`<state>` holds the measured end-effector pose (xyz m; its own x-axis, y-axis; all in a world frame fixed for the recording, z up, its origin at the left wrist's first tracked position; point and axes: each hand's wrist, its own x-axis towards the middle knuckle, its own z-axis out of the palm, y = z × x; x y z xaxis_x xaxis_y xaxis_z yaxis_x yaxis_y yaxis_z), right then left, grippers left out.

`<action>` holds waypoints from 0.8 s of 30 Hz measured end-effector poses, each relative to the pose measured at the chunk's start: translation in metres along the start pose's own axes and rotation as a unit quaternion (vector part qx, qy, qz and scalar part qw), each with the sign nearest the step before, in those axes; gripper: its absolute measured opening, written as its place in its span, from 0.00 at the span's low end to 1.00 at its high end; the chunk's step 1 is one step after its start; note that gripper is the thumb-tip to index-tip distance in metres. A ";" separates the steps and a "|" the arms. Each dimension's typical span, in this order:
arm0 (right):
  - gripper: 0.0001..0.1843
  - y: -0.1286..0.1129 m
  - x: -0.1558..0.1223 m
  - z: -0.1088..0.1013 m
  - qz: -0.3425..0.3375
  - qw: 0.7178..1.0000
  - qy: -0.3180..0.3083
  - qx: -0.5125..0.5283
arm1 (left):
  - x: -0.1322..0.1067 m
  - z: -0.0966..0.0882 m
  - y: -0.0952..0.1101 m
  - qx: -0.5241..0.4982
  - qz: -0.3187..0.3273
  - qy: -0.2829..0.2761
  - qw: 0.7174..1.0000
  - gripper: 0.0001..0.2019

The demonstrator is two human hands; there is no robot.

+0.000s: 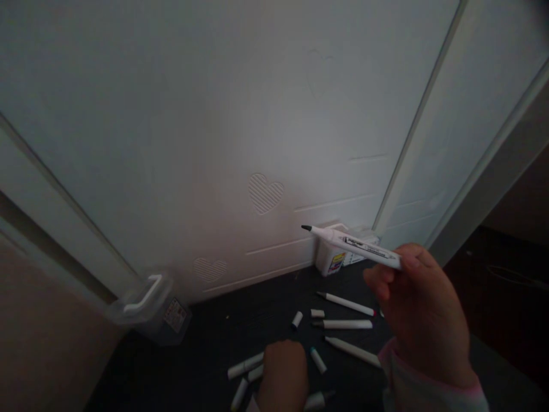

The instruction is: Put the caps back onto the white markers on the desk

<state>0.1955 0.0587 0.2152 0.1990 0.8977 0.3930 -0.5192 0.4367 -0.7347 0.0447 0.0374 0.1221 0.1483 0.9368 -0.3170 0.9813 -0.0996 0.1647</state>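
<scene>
My right hand [429,309] pinches an uncapped white marker [364,247] by its rear end, raised above the dark tabletop. Its black tip points left, in front of the white panel. Low in the view, my left hand [285,372] is curled into a fist over the table, back towards me; its fingertips and anything in them are hidden. White markers [246,364] lie beside it on the left. A small cap with a teal end [318,360] lies to its right. Uncapped markers [347,324] rest below the raised one, near two loose caps [297,320].
A clear plastic box [158,312] with a white handle stands at the left. Against the panel [206,143] with embossed hearts is a white container [329,257] with a coloured label. The dark tabletop [206,332] meets the panel at the back.
</scene>
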 end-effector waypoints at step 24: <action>0.04 0.004 -0.008 0.010 -0.018 1.000 -0.006 -0.008 | -0.090 -0.074 -0.038 -0.506 0.138 0.365 0.770 0.07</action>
<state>0.1838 0.0527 0.2150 0.2077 0.8806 0.4260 -0.4977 0.4700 -0.7290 -0.0151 -0.0184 0.2132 -0.1361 0.9025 0.4086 0.2726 -0.3624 0.8913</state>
